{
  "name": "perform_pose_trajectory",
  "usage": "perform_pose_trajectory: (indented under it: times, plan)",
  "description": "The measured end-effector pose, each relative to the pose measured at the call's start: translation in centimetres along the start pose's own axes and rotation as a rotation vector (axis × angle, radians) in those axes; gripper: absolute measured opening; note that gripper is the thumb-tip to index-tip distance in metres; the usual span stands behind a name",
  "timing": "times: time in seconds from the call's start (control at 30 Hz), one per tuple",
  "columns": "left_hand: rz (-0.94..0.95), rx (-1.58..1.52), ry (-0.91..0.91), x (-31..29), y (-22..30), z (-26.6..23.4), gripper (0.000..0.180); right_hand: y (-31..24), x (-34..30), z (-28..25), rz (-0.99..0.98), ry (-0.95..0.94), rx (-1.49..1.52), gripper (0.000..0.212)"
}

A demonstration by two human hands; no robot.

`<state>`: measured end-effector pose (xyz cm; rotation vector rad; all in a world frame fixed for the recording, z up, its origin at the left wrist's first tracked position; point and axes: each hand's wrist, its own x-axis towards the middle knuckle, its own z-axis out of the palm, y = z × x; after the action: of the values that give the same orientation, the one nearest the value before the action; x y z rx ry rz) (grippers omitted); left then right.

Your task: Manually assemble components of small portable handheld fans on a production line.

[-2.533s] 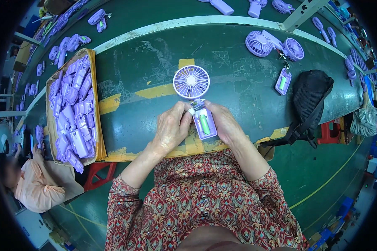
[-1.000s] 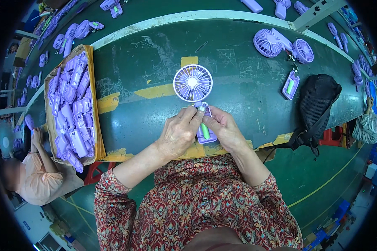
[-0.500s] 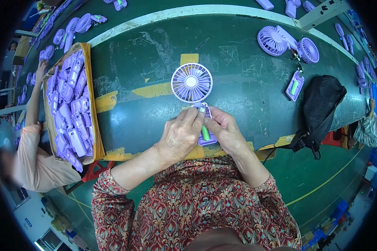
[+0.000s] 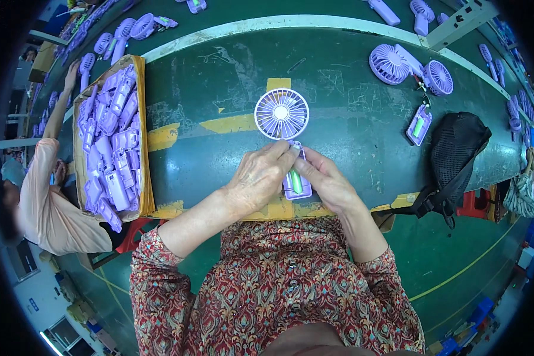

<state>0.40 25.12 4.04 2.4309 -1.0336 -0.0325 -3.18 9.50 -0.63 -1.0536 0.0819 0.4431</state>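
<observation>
Fan head (image 4: 281, 113): rests grille-up on the green tabletop (image 4: 196, 160); round, lavender, pale hub at centre, slim spokes spreading to a whitish rim.
Open handle shell (image 4: 306, 188): lies between both hands, on the near side of the fan head; purple, shallow, hollow face up, with a bright green cylinder (image 4: 296, 181) lengthwise inside.
Left fingers: closed together at the shell's upper end, left hand (image 4: 263, 174) laid over from the side; cannot tell the exact piece beneath.
Right fingers: gripping the shell's right side, thumb uppermost on the right hand (image 4: 328, 180).
Front edge (image 4: 279, 215): runs just below the shell, marked with yellow tape (image 4: 280, 207).
Left limit: carton (image 4: 143, 136) heaped with purple casings (image 4: 117, 190), well apart from the left hand.
Right limit: black mesh bag (image 4: 457, 148), well apart from the right hand.
Far limit: pale rail (image 4: 267, 22), curving well beyond the fan head.
Open room: widest on either side of the fan head.
</observation>
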Motion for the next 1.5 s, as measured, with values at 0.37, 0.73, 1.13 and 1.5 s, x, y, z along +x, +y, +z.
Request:
perform_pose_trajectory:
  times: [0.37,0.73,1.13,1.5]
  plan:
    - [-0.629,-0.509,-0.138,-3.3,0.4,-2.1,0.015,0.7,0.3,0.4,0.073,0.113,0.08,0.03]
    - [-0.389,-0.599,0.058,-2.5,0.3,0.6,0.014,0.8,-0.3,1.2,0.024,0.181,0.103,0.029]
    - [-0.47,-0.53,0.275,-2.6,0.2,1.7,0.008,0.9,0.5,1.4,0.055,0.19,0.105,0.03]
    - [-0.371,-0.477,0.055,-2.3,-0.9,-1.3,0.02,0.8,-0.2,0.1,0.034,0.091,0.085,0.033]
